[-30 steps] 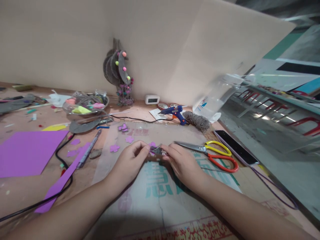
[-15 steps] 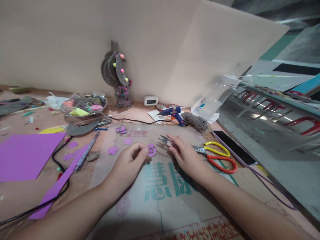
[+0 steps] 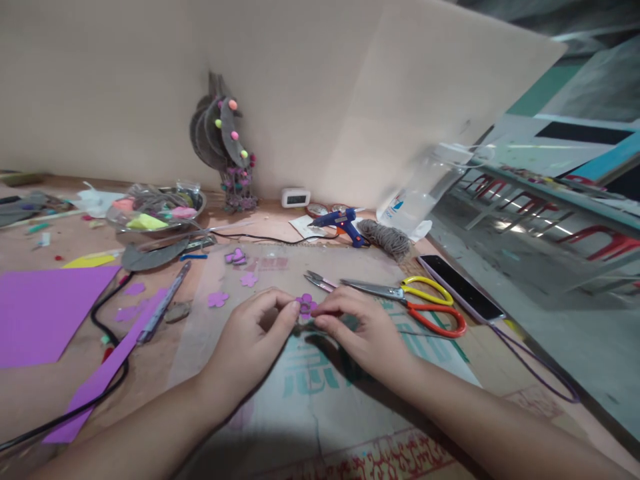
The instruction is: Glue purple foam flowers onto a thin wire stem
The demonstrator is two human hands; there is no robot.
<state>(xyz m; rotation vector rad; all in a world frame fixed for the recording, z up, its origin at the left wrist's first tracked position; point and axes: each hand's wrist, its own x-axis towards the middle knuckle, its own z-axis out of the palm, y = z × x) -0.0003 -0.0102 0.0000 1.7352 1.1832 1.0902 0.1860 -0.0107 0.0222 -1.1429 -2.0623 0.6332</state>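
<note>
A small purple flower (image 3: 307, 305) with a dark line of cord on it is held between both hands above the translucent sheet. My left hand (image 3: 263, 327) pinches its left side between thumb and fingers. From the right, my right hand (image 3: 357, 327) closes thumb and fingertips at the flower's edge; the exact contact is partly hidden. Beside the right fingers lie pointed metal snips (image 3: 320, 281), their back end hidden by that hand. Scissors (image 3: 403, 297) with yellow and orange handles rest just beyond it. Loose purple flower cut-outs (image 3: 218, 299) lie left of the hands.
A blue glue gun (image 3: 340, 223) and grey yarn (image 3: 385, 239) lie at the back. A phone (image 3: 461, 288) sits near the right table edge. Purple sheet (image 3: 50, 313), pen (image 3: 165, 303) and black cable (image 3: 97, 320) lie left. A bowl (image 3: 195, 212) and decorated grey ornament (image 3: 217, 133) stand behind.
My right hand has moved left from above the snips to the flower, and its fingers now close at it. The left hand keeps holding the flower. The view has shifted slightly.
</note>
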